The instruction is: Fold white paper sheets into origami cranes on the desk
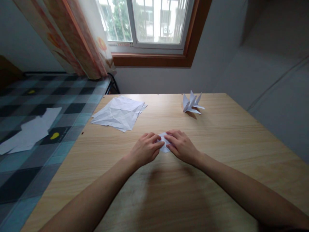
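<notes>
A small folded white paper (165,147) sits between my two hands near the middle of the wooden table (229,135). My left hand (146,148) grips its left side, thumb and fingers closed on it. On the other side, my right hand (182,145) has its thumb and fingers closed on the paper's right part. The fingers cover both sides of the paper, so only its middle strip and lower tip show.
Creased white paper sheets (120,111) lie stacked at the table's back left. Pointed folded paper pieces (191,103) stand at the back right. More white paper strips (36,129) rest on the checked bedspread (19,183) at left. Beyond are a curtain (82,38) and window (156,25).
</notes>
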Demonstrator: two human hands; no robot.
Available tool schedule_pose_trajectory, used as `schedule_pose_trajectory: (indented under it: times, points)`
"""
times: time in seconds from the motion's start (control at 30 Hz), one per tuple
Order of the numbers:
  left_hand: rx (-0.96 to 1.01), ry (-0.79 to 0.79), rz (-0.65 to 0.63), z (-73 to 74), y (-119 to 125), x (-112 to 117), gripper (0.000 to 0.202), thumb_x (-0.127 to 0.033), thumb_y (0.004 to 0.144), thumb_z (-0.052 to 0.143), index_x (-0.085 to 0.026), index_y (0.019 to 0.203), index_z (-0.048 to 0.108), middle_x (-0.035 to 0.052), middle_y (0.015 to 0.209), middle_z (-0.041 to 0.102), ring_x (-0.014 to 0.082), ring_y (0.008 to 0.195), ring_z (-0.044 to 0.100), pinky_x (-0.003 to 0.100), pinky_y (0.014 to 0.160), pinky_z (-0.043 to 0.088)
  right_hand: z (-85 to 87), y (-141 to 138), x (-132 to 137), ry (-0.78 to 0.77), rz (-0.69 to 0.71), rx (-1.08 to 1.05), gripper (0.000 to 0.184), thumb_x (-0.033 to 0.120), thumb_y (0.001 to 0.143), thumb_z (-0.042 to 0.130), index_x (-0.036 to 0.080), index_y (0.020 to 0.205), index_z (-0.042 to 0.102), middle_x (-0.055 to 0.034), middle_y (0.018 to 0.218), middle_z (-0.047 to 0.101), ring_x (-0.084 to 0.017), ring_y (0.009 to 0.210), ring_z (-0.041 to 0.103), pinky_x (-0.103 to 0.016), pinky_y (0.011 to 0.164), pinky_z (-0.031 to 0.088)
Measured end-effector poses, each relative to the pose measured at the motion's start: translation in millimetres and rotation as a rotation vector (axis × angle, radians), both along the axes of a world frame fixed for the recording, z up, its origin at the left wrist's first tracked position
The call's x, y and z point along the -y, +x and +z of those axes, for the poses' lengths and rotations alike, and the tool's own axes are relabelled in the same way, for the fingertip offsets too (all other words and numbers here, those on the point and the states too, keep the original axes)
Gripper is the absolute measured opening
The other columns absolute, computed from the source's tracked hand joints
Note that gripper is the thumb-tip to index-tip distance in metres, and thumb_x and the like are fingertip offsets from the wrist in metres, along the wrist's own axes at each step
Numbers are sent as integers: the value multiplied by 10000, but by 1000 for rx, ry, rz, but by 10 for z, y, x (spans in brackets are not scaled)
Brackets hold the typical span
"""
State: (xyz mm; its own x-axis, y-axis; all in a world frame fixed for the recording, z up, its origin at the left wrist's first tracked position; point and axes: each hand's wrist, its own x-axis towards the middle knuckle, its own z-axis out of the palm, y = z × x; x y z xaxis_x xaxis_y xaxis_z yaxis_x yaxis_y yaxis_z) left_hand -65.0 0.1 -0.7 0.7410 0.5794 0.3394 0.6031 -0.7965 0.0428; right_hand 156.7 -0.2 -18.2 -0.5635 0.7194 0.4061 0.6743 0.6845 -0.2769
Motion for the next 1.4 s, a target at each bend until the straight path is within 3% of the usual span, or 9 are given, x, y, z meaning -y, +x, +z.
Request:
schedule_pose_trajectory:
  times: [0.1, 0.3, 0.6, 0.77, 1.03, 1.2, 1.4]
  points:
    - [13, -3, -11, 3, 5, 2, 202, -251, 946, 511, -220, 1039, 688, 61, 1073, 674, 220, 998, 586, 373, 880, 455, -17, -16, -1, -21, 47, 81, 395, 266, 968, 507, 149, 1340, 570, -152, 1418, 560, -294, 1350, 471, -496, 1117, 388]
    - [24, -26, -40, 21, -9, -3, 258, -351, 971, 505, -220, 1093, 691, 74, 1140, 669, 220, 1022, 590, 373, 898, 466, -14, -20, -4, -94, 75, 154, 450, 276, 1007, 419, 161, 1437, 484, -114, 1493, 499, -274, 1410, 427, -509, 1161, 340]
    - [2, -19, -44, 14, -14, -14, 256, -369, 973, 514, -259, 1115, 697, 61, 1106, 668, 219, 1014, 586, 379, 889, 461, -28, -29, -17, -111, -66, 152, 472, 164, 955, 406, 106, 1413, 510, -162, 1478, 506, -283, 1392, 441, -497, 1160, 335]
    - [15, -31, -44, 9, -16, -14, 252, -364, 967, 521, -257, 1113, 697, 52, 1090, 676, 217, 996, 593, 373, 873, 468, 4, -52, -12, -134, -156, 136, 463, 212, 952, 449, 56, 1380, 532, -196, 1464, 507, -310, 1378, 441, -494, 1164, 324]
    - [2, -28, -58, -26, -21, -22, 316, -343, 976, 497, -251, 1238, 647, 81, 1251, 647, 255, 1131, 572, 422, 943, 469, -16, -19, -51, -154, -138, 46, 425, 247, 930, 507, 110, 1326, 576, -178, 1412, 556, -297, 1336, 472, -501, 1148, 341]
    - [-17, -25, -63, -33, -34, -26, 328, -344, 977, 496, -252, 1260, 634, 82, 1263, 645, 268, 1133, 576, 434, 938, 476, -25, -4, -64, -159, -195, 12, 455, 278, 903, 555, 62, 1303, 585, -208, 1391, 559, -329, 1329, 462, -512, 1143, 337]
    - [-5, -33, -59, -33, -31, -28, 302, -338, 973, 503, -260, 1221, 655, 80, 1262, 645, 255, 1148, 573, 420, 954, 465, -41, 24, -94, -177, -127, -91, 322, 235, 888, 559, 158, 1185, 657, -151, 1340, 606, -290, 1296, 496, -505, 1108, 368]
